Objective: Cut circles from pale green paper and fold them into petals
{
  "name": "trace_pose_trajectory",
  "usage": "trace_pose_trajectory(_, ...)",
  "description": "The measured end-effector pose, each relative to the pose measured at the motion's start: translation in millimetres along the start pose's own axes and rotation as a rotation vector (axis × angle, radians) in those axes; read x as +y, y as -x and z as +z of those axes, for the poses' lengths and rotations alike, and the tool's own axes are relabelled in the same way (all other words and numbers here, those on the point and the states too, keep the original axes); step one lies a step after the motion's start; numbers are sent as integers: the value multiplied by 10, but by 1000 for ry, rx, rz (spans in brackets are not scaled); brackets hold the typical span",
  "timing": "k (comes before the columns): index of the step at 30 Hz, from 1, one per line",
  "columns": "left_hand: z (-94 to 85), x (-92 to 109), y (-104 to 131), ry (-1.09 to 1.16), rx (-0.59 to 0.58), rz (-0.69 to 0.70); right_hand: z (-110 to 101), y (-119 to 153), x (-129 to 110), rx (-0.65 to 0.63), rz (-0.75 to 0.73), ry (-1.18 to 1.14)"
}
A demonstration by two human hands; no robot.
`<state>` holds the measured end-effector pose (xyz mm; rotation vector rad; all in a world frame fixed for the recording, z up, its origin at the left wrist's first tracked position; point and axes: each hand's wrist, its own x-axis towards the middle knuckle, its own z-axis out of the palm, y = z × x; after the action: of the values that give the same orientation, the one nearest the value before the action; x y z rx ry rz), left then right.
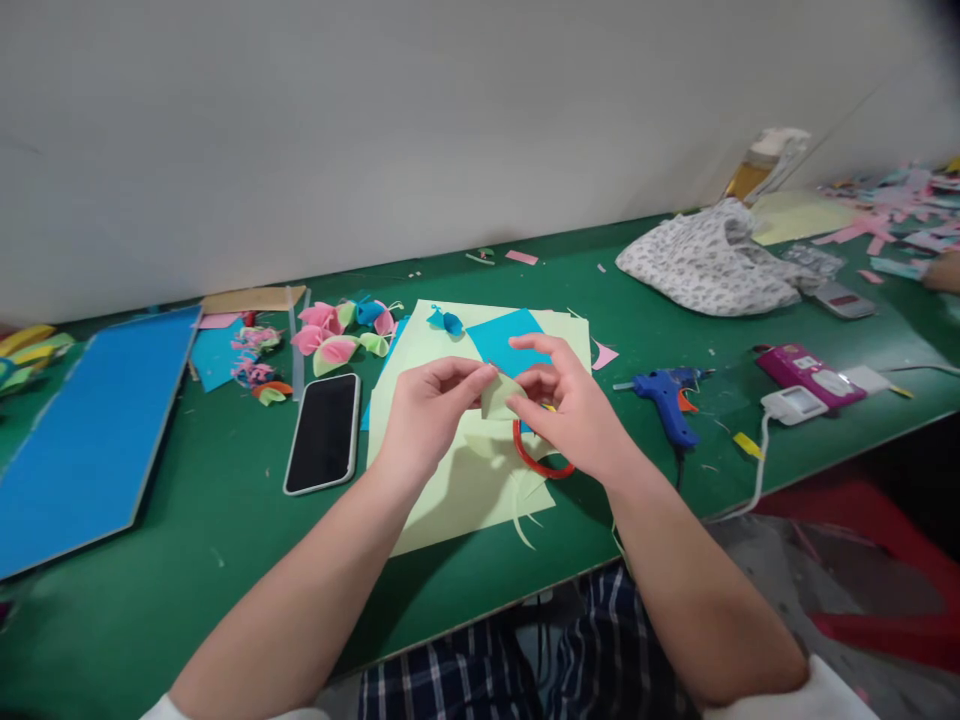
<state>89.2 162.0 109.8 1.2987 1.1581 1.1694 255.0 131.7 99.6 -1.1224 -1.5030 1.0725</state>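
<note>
Between my two hands is a small pale green paper piece (pixel 498 398). My left hand (pixel 439 400) pinches its left side between thumb and fingers. On the other side, my right hand (pixel 559 395) grips it with thumb and fingertips, the index finger raised. Beneath them lie pale yellow-green paper sheets (pixel 427 520) and a blue paper square (pixel 510 328). Red-handled scissors (pixel 536 465) rest under my right hand, their blades hidden. A small blue paper shape (pixel 445 321) sits at the top of the sheets, and thin paper offcuts (pixel 520 520) lie near the scissors.
Left of the sheets are a phone (pixel 324 435), pink and green paper petals (pixel 330 335) and a large blue board (pixel 97 430). To the right lie a blue glue gun (pixel 671 400), a magenta box (pixel 810 375), a white cable and a patterned cloth (pixel 712 262). Another person's hand (pixel 943 271) shows at far right.
</note>
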Motion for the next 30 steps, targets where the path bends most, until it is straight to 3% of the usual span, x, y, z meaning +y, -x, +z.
trace_pose_trajectory(15, 24, -42, 3, 21, -41, -75, -17, -15, 46, 17, 44, -83)
trace_pose_trajectory(25, 29, -70, 12, 31, 4, -62, -22, -12, 40, -4, 47, -76)
trace_pose_trajectory(30, 32, -89, 11, -7, -68, -94, -29, -10, 30, 2, 58, -90)
